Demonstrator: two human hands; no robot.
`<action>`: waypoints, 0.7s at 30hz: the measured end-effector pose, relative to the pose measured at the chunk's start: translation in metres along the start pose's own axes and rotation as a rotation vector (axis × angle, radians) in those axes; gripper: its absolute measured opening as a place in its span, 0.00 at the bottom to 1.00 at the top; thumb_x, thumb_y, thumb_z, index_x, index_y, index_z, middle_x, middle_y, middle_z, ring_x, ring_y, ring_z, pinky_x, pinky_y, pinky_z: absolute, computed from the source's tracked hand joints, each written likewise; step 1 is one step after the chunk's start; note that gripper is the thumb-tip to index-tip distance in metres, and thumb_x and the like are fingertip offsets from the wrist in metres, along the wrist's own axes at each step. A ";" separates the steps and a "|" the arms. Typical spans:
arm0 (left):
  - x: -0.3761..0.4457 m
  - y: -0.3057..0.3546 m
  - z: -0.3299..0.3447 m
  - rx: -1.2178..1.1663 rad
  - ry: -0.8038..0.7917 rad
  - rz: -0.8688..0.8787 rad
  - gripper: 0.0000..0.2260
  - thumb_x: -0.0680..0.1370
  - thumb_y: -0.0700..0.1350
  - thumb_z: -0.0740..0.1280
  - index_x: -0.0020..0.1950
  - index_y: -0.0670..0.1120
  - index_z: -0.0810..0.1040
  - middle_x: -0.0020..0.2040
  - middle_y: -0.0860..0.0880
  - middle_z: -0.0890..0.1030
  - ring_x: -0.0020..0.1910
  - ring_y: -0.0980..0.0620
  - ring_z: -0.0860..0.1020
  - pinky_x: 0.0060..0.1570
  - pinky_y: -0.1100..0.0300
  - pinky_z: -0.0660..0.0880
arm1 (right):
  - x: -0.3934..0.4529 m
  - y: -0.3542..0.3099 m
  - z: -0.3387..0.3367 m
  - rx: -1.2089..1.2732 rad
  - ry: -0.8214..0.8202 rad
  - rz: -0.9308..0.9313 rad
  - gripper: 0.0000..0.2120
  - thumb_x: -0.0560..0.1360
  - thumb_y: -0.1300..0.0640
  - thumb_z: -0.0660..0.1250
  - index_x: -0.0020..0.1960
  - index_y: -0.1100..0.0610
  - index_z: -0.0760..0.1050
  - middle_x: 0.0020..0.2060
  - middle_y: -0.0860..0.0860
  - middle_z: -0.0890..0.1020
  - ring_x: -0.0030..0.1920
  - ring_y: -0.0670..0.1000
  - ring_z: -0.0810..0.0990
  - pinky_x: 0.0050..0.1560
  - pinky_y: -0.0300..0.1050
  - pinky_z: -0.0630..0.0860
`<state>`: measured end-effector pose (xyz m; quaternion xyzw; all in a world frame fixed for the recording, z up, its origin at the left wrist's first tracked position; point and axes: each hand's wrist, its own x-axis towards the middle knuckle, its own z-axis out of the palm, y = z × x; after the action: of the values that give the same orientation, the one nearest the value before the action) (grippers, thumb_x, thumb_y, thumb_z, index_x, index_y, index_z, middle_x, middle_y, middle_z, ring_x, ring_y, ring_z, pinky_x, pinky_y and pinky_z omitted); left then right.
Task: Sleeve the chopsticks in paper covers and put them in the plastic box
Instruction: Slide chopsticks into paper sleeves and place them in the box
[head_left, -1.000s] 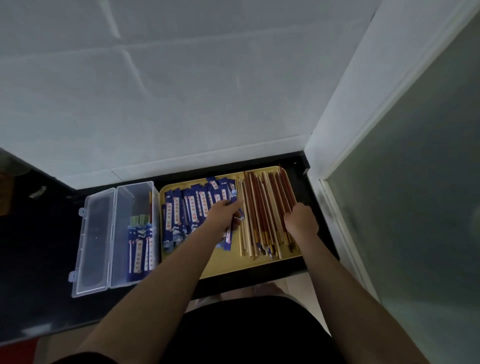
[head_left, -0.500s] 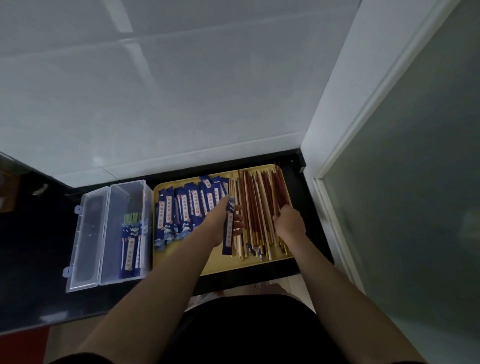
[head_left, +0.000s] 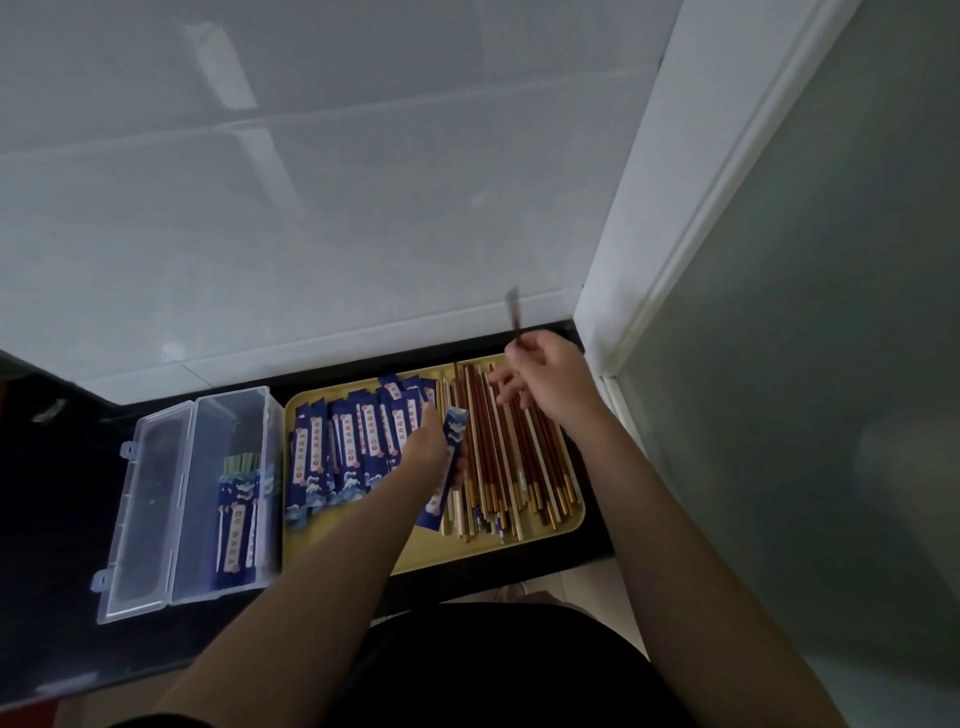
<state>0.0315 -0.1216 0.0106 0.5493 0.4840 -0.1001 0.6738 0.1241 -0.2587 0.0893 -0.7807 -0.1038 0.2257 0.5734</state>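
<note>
A person is standing at a dark table (head_left: 62, 499) and looking down at their two bare arms. The left hand (head_left: 427, 449) is pinching one blue paper cover (head_left: 445, 470), holding it lengthwise over the middle of a yellow tray (head_left: 457, 553). The right hand (head_left: 551, 382) is lifted above the tray's far right corner, gripping a dark red chopstick (head_left: 514, 314) between thumb and curled fingers (its blurred tip is pointing up towards the white wall (head_left: 322, 182)). More blue covers (head_left: 345, 447) are lying fanned across the tray's left half, and loose chopsticks (head_left: 511, 462) are lying in rows on its right half, their ends reaching close to the near rim. A clear plastic box (head_left: 208, 499) is sitting just beside the tray's left edge with its lid folded open to the left; a few sleeved chopsticks (head_left: 236, 519) are lying inside along its right wall. A white frame (head_left: 675, 197) is crowding the tray's right edge, while bare dark table is stretching away to the left of the box.
</note>
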 end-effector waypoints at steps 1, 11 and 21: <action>0.001 0.000 -0.001 0.016 -0.001 0.017 0.28 0.83 0.62 0.49 0.39 0.43 0.74 0.29 0.46 0.73 0.26 0.50 0.70 0.30 0.59 0.69 | 0.000 -0.005 -0.001 0.007 0.074 -0.033 0.09 0.85 0.56 0.58 0.54 0.58 0.74 0.37 0.55 0.85 0.29 0.51 0.82 0.28 0.37 0.74; 0.004 -0.002 -0.003 0.229 -0.012 0.178 0.25 0.83 0.59 0.49 0.37 0.43 0.72 0.29 0.45 0.72 0.26 0.50 0.69 0.31 0.57 0.66 | 0.004 -0.014 0.003 -0.051 0.268 -0.128 0.15 0.86 0.54 0.52 0.50 0.59 0.74 0.29 0.55 0.78 0.21 0.42 0.72 0.28 0.32 0.71; -0.001 0.006 0.006 0.191 -0.021 0.220 0.24 0.84 0.58 0.50 0.45 0.42 0.75 0.33 0.45 0.73 0.31 0.50 0.71 0.34 0.58 0.68 | 0.004 0.001 -0.009 -0.350 -0.445 0.236 0.12 0.86 0.56 0.54 0.64 0.59 0.71 0.42 0.55 0.86 0.32 0.50 0.83 0.33 0.41 0.78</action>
<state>0.0375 -0.1248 0.0149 0.6595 0.4022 -0.0770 0.6304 0.1314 -0.2647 0.0894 -0.8057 -0.1729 0.4349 0.3631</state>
